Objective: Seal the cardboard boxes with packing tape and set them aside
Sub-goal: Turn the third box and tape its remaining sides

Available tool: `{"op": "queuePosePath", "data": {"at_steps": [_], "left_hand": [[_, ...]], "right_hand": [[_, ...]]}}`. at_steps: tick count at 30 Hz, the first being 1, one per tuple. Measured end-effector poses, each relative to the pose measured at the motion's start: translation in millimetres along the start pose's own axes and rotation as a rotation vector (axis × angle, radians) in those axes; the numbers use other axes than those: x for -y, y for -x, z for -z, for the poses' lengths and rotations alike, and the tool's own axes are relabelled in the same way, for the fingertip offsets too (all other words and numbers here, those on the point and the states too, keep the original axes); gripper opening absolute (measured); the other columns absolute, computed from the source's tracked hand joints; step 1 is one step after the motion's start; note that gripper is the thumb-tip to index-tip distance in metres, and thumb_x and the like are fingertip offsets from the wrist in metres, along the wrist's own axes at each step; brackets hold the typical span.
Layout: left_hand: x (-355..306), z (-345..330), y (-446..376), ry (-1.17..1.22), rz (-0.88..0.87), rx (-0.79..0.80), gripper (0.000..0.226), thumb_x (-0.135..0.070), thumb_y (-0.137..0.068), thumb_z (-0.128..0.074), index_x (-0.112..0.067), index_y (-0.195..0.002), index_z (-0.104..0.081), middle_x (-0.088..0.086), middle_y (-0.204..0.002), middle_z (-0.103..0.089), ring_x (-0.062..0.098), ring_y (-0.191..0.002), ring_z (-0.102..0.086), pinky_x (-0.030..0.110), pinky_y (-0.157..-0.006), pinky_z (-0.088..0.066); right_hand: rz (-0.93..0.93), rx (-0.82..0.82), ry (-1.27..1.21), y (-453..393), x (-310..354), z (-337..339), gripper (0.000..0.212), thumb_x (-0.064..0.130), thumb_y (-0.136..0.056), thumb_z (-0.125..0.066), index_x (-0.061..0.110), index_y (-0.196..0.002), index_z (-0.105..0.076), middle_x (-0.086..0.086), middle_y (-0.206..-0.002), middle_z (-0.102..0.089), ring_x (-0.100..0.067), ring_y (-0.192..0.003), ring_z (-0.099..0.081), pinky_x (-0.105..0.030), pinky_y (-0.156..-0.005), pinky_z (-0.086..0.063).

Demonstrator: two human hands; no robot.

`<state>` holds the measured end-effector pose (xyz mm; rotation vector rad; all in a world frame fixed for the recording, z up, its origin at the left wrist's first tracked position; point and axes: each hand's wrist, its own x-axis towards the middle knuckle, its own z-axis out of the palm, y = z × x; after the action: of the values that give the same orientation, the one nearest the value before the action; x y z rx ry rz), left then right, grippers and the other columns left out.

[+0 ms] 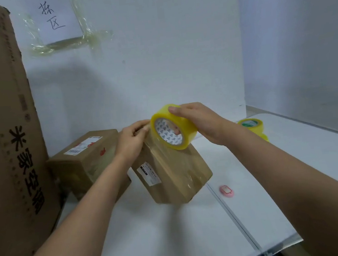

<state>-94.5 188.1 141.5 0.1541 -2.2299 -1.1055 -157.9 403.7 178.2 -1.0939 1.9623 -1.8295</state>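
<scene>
On the white table [175, 232] a small box [173, 173] lies mid-table; the left hand [131, 141] pinches the tape end onto its far edge as an anchor, while the right hand [201, 122] clasps the tape roll [173, 127] to pull film taut across the seam

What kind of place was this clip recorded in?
Probably a parcel packing or sorting station. Labelled cardboard boxes sit on a white table, the right hand holds a tape roll, spare tape rolls wait nearby, and a handwritten sign is taped to the wall.
</scene>
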Motion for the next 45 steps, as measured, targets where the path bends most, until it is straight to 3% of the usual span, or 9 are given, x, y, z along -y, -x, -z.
{"op": "queuePosePath", "data": {"at_steps": [5,9,13,18,22,26,29,34,45], "left_hand": [[-5.8,9.6,-10.9,0.253,0.136,-0.065,0.021,-0.004,-0.092,-0.058,-0.013,-0.101,-0.074,0.012,-0.103,-0.072,0.024,-0.101,-0.066,0.043,-0.1,-0.05],[-4.6,16.3,-23.1,0.287,0.221,-0.052,0.023,0.001,-0.091,-0.057,-0.006,-0.106,-0.072,0.005,-0.092,-0.074,0.021,-0.094,-0.067,0.029,-0.092,-0.053],[-0.9,11.6,-31.0,0.278,0.257,-0.017,0.021,0.001,-0.091,-0.056,-0.01,-0.097,-0.072,-0.009,-0.074,-0.073,0.011,-0.08,-0.066,0.021,-0.08,-0.052],[31.0,1.5,-38.7,0.274,0.319,0.017,0.025,-0.017,-0.094,-0.055,-0.018,-0.115,-0.07,0.006,-0.113,-0.071,0.023,-0.109,-0.064,0.038,-0.1,-0.048],[43.6,-10.1,-45.9,-0.003,0.336,-0.022,0.047,-0.044,-0.1,-0.045,-0.025,-0.143,-0.044,0.002,-0.146,-0.048,0.02,-0.133,-0.045,0.039,-0.112,-0.035],[29.7,-10.3,-14.1,-0.038,0.135,-0.153,0.03,-0.035,-0.101,-0.047,-0.028,-0.128,-0.058,-0.005,-0.132,-0.058,0.014,-0.126,-0.051,0.034,-0.104,-0.043],[13.8,-7.6,21.5,-0.07,-0.094,-0.031,0.029,-0.041,-0.1,-0.046,-0.029,-0.113,-0.069,-0.015,-0.111,-0.068,0.004,-0.105,-0.061,0.025,-0.089,-0.049],[22.2,-8.6,35.0,-0.528,-0.406,0.353,0.072,-0.069,-0.087,-0.044,-0.026,-0.146,-0.043,-0.011,-0.15,-0.04,0.004,-0.142,-0.027,0.024,-0.118,-0.02],[60.5,-30.2,37.6,-0.42,-0.454,0.166,0.064,-0.06,-0.094,-0.037,-0.011,-0.134,-0.046,0.003,-0.132,-0.045,0.014,-0.126,-0.041,0.032,-0.109,-0.033]], "right_hand": [[0.02,0.09,-0.06,-7.6,13.7,0.0,0.03,0.035,-0.092,-0.059,0.011,-0.109,-0.065,-0.004,-0.106,-0.066,-0.018,-0.1,-0.061,-0.035,-0.089,-0.045],[-0.124,0.097,0.024,-10.8,11.9,-8.5,0.046,0.053,-0.094,-0.052,0.023,-0.128,-0.058,0.007,-0.13,-0.059,-0.014,-0.123,-0.05,-0.05,-0.108,-0.037],[-0.117,0.064,-0.015,-16.6,16.4,-15.4,0.036,0.05,-0.096,-0.05,0.021,-0.112,-0.063,0.005,-0.103,-0.072,-0.014,-0.103,-0.065,-0.051,-0.102,-0.042],[-0.179,0.042,-0.008,-35.1,7.0,-25.0,0.044,0.053,-0.099,-0.04,0.021,-0.126,-0.054,0.006,-0.106,-0.068,-0.012,-0.108,-0.057,-0.045,-0.104,-0.04],[-0.216,-0.002,-0.059,-52.9,-6.5,-30.9,0.045,0.051,-0.1,-0.037,0.022,-0.134,-0.042,0.008,-0.119,-0.057,-0.015,-0.115,-0.053,-0.044,-0.107,-0.04],[-0.261,-0.014,-0.076,-70.3,-14.9,-34.3,0.05,0.044,-0.103,-0.036,0.018,-0.145,-0.033,0.003,-0.133,-0.042,-0.014,-0.114,-0.042,-0.04,-0.109,-0.039],[-0.272,0.023,-0.067,-84.3,-18.9,-40.2,0.047,0.041,-0.104,-0.035,0.018,-0.145,-0.036,0.002,-0.142,-0.041,-0.012,-0.115,-0.041,-0.037,-0.111,-0.036],[-0.274,-0.033,-0.017,-97.5,-22.3,-49.3,0.049,0.045,-0.103,-0.035,0.018,-0.145,-0.037,0.001,-0.148,-0.039,-0.013,-0.123,-0.041,-0.037,-0.111,-0.035],[-0.275,-0.038,-0.018,-90.2,-27.1,-44.2,0.044,0.048,-0.1,-0.042,0.02,-0.132,-0.049,0.0,-0.144,-0.046,-0.018,-0.131,-0.043,-0.039,-0.11,-0.037]]}}
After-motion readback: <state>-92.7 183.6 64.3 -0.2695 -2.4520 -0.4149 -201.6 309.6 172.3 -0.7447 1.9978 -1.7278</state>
